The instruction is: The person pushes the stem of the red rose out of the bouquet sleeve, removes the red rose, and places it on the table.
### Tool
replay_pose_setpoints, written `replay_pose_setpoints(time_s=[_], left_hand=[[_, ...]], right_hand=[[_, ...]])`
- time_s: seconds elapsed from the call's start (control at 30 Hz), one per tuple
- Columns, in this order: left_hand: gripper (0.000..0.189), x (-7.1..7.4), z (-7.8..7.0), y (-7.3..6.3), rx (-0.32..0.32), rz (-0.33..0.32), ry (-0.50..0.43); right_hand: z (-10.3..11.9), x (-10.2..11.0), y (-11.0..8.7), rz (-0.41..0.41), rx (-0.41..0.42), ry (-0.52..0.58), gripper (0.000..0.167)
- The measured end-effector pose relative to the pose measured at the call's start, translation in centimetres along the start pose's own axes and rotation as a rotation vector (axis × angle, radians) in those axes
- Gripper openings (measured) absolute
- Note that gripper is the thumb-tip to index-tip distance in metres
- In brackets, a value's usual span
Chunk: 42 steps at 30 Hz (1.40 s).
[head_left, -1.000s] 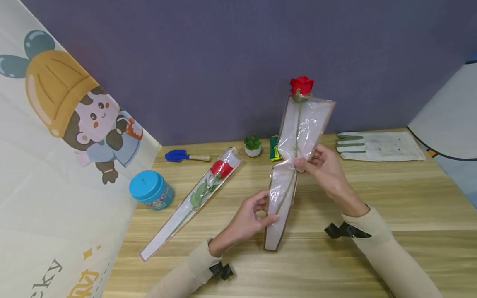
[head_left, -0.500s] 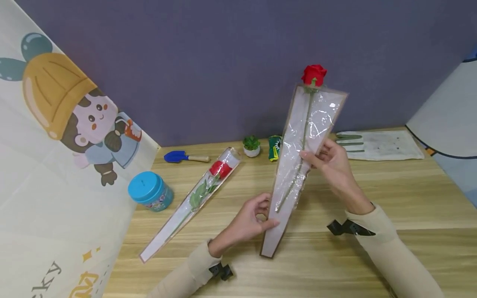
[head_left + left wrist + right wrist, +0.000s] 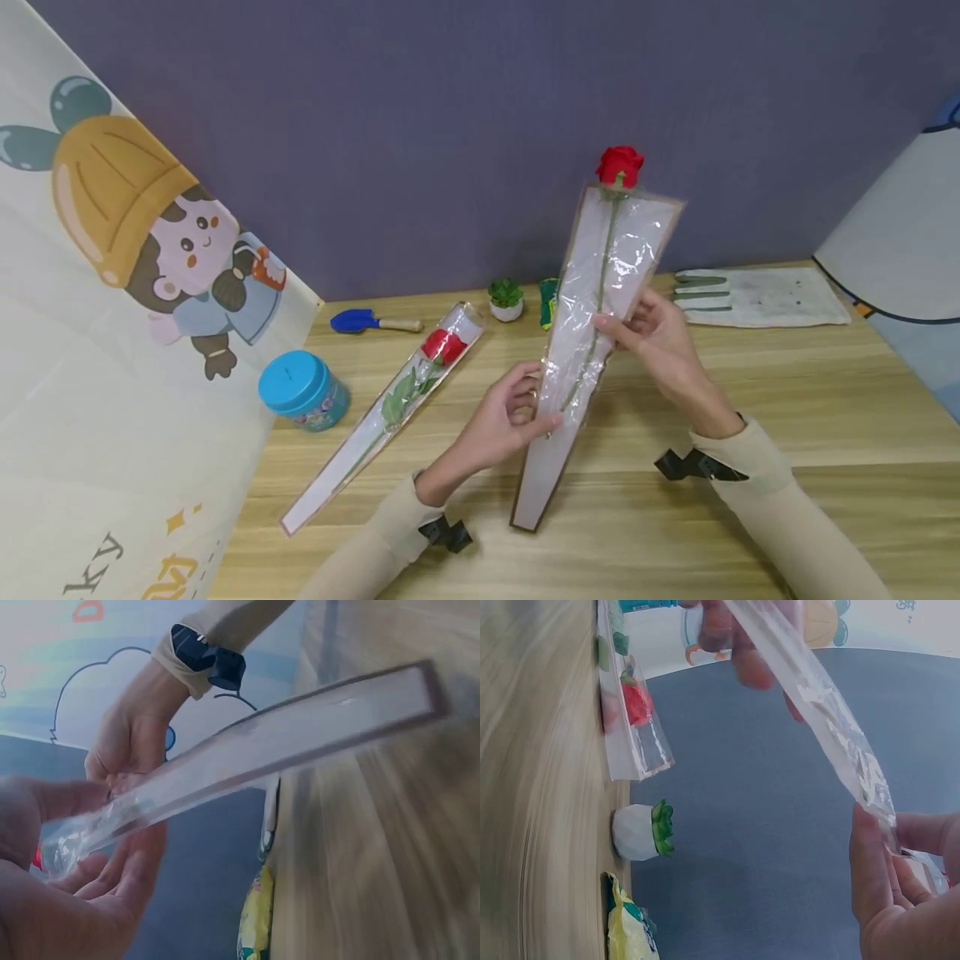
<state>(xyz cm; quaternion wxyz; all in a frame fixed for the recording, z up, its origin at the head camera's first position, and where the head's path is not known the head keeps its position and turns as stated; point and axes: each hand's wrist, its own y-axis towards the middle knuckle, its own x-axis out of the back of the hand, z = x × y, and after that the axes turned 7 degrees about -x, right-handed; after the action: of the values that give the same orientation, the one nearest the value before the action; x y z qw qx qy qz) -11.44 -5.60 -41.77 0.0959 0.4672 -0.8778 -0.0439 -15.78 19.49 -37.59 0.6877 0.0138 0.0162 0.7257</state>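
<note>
A red rose (image 3: 619, 165) pokes out of the wide top of a long tapered flower sleeve (image 3: 551, 467), clear in front and whitish behind with a brown border. Its green stem shows through the film. My right hand (image 3: 663, 346) pinches the sleeve at mid-length, thumb across the front over the stem. Lower down, my left hand (image 3: 498, 421) pinches the sleeve near the stem's end, thumb in front and fingers behind. The sleeve leans with its top to the right, held over the table. In the right wrist view, the film (image 3: 840, 735) looks bent and shiny between both hands.
Left of the hands lies another sleeved rose (image 3: 444, 346), beside a blue-lidded tub (image 3: 303, 390). Along the back are a blue trowel (image 3: 375, 321), a potted succulent (image 3: 506, 300), a green-and-yellow packet (image 3: 632, 926) and a white glove (image 3: 772, 296) at right.
The sleeve's crease at mid-length has straightened out. My left hand now grips higher on the sleeve, whose narrow end reaches further down. The rose rose to the right, then came back slightly.
</note>
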Motion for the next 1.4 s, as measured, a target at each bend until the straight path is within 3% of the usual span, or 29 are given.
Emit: replay_pose_setpoints(time_s=[0.1,0.33,0.53,0.7,0.83,1.03,1.4], left_hand=[[0.061,-0.2,0.0,0.3,0.010,-0.037,-0.042],[0.057,-0.8,0.2,0.5,0.019,-0.039,-0.110],[0.050,-0.9,0.5,0.4,0.014,-0.042,-0.081],[0.048,-1.2,0.6,0.3,0.013,-0.028,-0.045],[0.051,-1.4,0.6,0.2,0.005,-0.028,-0.007],[0.055,-1.7,0.7,0.1,0.012,-0.018,-0.028],[0.050,-1.7,0.4,0.0,-0.009,-0.068,0.022]], right_hand=[[-0.1,-0.2,-0.1,0.008,-0.004,-0.021,0.036],[-0.2,-0.2,-0.1,0.000,-0.007,-0.041,0.041],[-0.1,-0.2,-0.1,-0.015,-0.010,-0.066,0.046],[0.0,0.0,-0.2,-0.042,-0.022,-0.069,0.029],[0.0,0.2,-0.2,-0.055,-0.015,-0.031,0.025],[-0.1,0.3,-0.2,-0.046,0.012,0.049,0.029],[0.2,0.2,-0.2,-0.062,0.000,0.029,0.021]])
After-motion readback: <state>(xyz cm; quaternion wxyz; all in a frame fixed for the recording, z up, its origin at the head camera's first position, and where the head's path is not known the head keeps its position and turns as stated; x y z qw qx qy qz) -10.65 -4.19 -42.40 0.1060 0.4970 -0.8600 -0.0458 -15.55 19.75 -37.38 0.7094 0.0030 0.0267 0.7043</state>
